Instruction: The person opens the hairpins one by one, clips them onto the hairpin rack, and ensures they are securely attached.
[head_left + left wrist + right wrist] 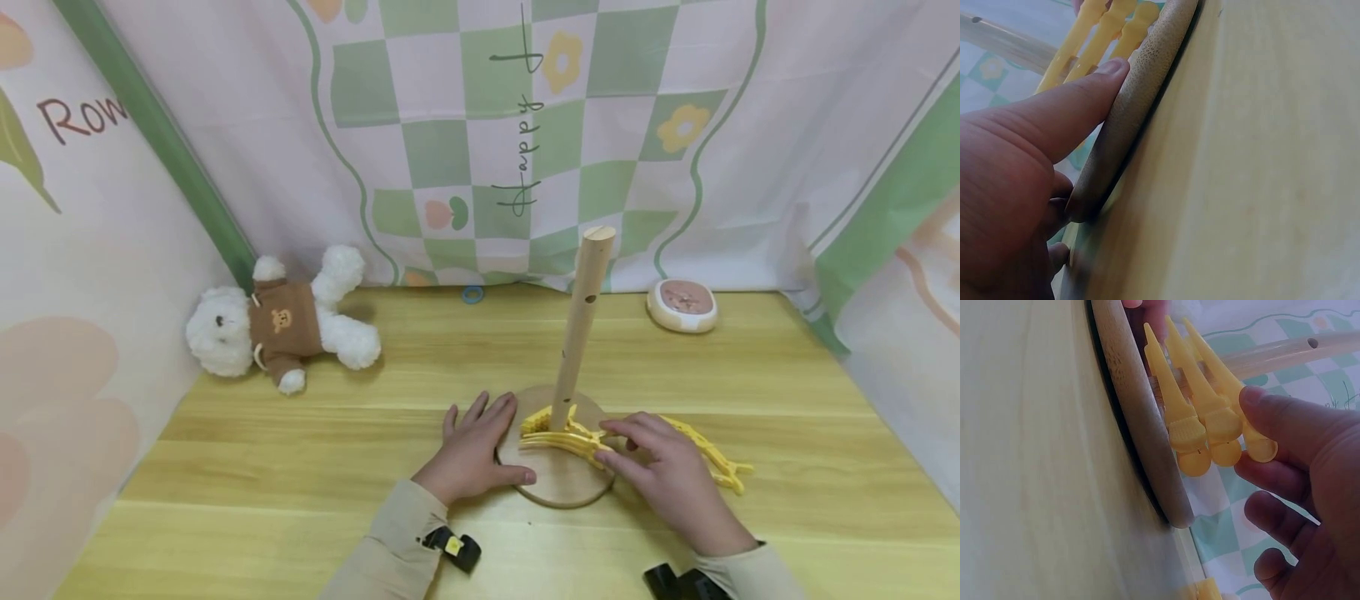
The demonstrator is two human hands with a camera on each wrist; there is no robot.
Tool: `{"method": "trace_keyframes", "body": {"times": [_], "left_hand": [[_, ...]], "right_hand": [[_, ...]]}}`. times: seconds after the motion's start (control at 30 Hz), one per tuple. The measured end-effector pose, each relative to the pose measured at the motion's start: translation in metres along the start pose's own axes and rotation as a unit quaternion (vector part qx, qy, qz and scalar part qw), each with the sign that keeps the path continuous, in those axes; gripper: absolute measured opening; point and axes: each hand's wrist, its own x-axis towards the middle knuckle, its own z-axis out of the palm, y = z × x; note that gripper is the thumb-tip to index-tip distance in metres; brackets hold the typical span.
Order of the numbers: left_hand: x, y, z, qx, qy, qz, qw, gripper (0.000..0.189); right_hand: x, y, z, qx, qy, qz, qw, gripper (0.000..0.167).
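Note:
A round wooden base [558, 490] carries an upright wooden post [581, 325] with small holes along it. Several curved yellow plastic pieces [562, 442] lie on the base around the post's foot. My left hand [476, 454] rests at the base's left edge, fingers extended and spread, its thumb [1094, 87] against the rim. At the right side, my right hand [663, 479] pinches the knobbed end of one yellow plastic piece [1222, 372] between thumb and index finger, the other fingers loosely bent. Two more yellow pieces sit beside it in the right wrist view.
More yellow plastic pieces [708, 450] lie on the wooden table [300, 483] beyond my right hand. A white plush toy in a brown shirt [288, 321] lies at the back left. Near the back curtain are a blue ring [472, 287] and a rounded white device [682, 307].

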Motion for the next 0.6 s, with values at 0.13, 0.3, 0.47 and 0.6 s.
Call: {"method": "trace_keyframes", "body": {"times": [0.13,0.3,0.47,0.6], "left_hand": [[0.0000,-0.0003,0.0001,0.002,0.001,0.000,1.0000,0.107],[0.0003,-0.0008,0.0005,0.002,0.001,-0.002,1.0000,0.108],[0.0002,-0.0001,0.0004,0.005,0.002,-0.003,1.0000,0.107],[0.0000,0.0009,0.0005,0.005,0.004,-0.003,1.0000,0.107]], "right_hand": [[0.0012,-0.0007,0.0007,-0.004,0.003,-0.003,1.0000,0.034],[0.0025,-0.0024,0.0038,-0.003,0.004,0.000,1.0000,0.034],[0.0020,-0.0035,0.0048,-0.006,0.003,0.008,0.9999,0.034],[0.0015,-0.0034,0.0048,-0.003,0.000,0.014,0.9999,0.035]]}}
